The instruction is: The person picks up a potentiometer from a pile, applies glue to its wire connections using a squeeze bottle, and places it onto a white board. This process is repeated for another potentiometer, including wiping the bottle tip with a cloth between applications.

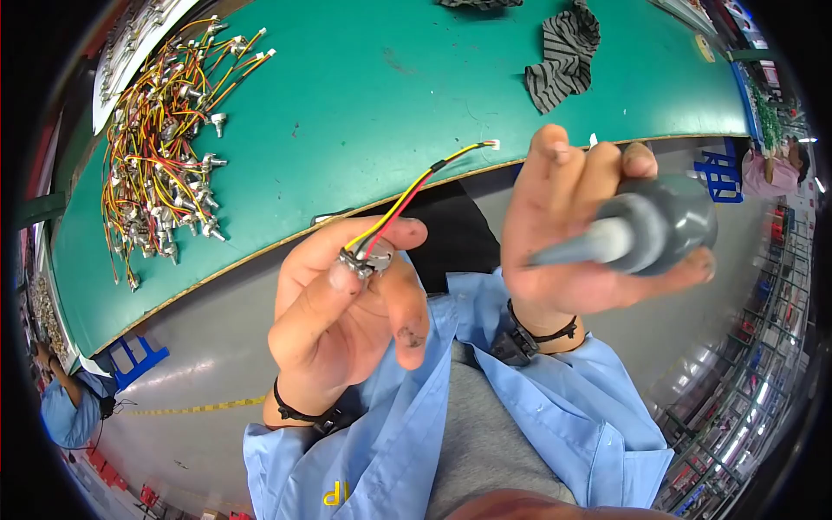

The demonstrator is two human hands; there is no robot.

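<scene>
Over a green-topped workbench (364, 95) above grey factory flooring (208, 364), the left hand (342, 303) pinches a small metal component with red-yellow-black wires (368, 257); the right hand (576, 230) grips a grey plastic-handled tool (646, 230). A heap of wired components (165, 139) lies left.

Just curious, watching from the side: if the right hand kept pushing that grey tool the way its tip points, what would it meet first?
Probably the small wired part pinched in the left hand; the grey tool in the right hand points left toward it, though depth is unclear.
</scene>
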